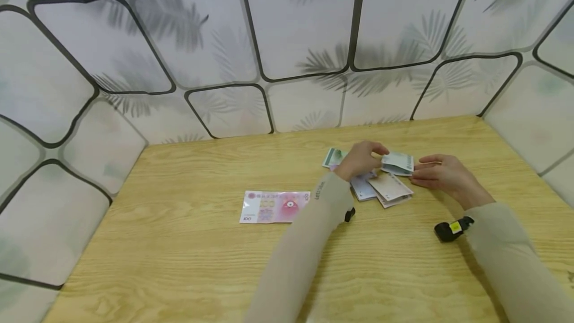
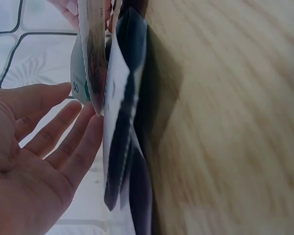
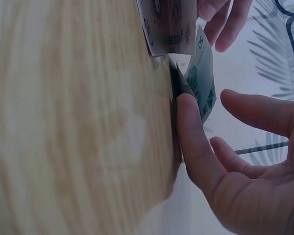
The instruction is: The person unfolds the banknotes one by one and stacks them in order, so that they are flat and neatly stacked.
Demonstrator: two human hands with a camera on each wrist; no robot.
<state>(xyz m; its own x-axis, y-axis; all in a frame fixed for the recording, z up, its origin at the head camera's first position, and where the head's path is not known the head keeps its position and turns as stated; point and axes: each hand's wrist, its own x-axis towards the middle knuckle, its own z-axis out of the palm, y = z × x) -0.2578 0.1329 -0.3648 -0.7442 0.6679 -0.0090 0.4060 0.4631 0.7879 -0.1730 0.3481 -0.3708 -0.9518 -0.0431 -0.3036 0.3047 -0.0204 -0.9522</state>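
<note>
My left hand reaches over a group of folded banknotes and pinches the left edge of a folded green 50 banknote. In the left wrist view its thumb and fingertips lie either side of that edge. The green banknote's layers gape apart. My right hand is at its right edge, fingers extended; in the right wrist view one fingertip touches it and another stays apart. Nearer me lie a folded brownish banknote and a folded bluish-purple banknote. Another green banknote is partly hidden behind my left hand.
A flat pink 100 banknote lies on the wooden table, left of the group and partly behind my left sleeve. Patterned panels border the table at the back and sides. Dark wrist devices are on both wrists.
</note>
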